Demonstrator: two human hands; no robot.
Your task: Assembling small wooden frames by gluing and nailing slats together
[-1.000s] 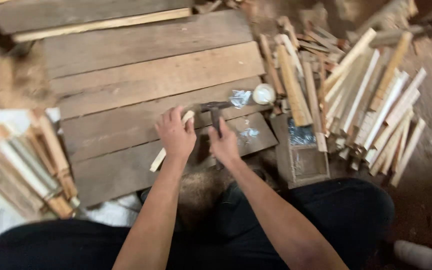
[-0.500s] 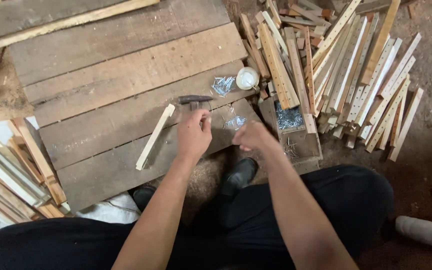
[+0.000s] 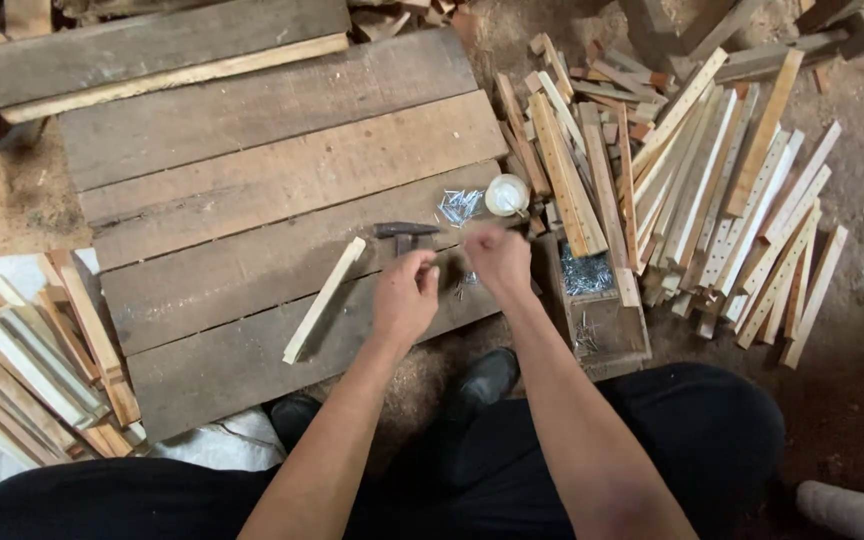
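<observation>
A person seated on the ground works over a platform of rough wooden planks (image 3: 252,190), both arms reaching forward. A second ago the two hands pressed together over a hammer and a light wooden slat at the front planks; half a second ago the left hand stayed at the hammer while the right drifted toward the small nails. Now the left hand (image 3: 404,298) hangs loosely curled just below the hammer (image 3: 404,232), its fingers half closed; whether anything sits between them cannot be told. The right hand (image 3: 498,260) has moved up beside it, fingertips pinched together, seemingly on something small, though the blur hides what.

The hammer lies free on the plank, dark head pointing left and right, touched by neither hand. The wooden slat (image 3: 324,299) rests slanted to the left of the hands, released and apart from them. A scatter of small nails (image 3: 459,207) lies above the right hand next to a round white container (image 3: 506,195); more nails fill a shallow wooden box (image 3: 592,290) at the right. The shift suggests the hands have left slat and hammer to handle nails.
</observation>
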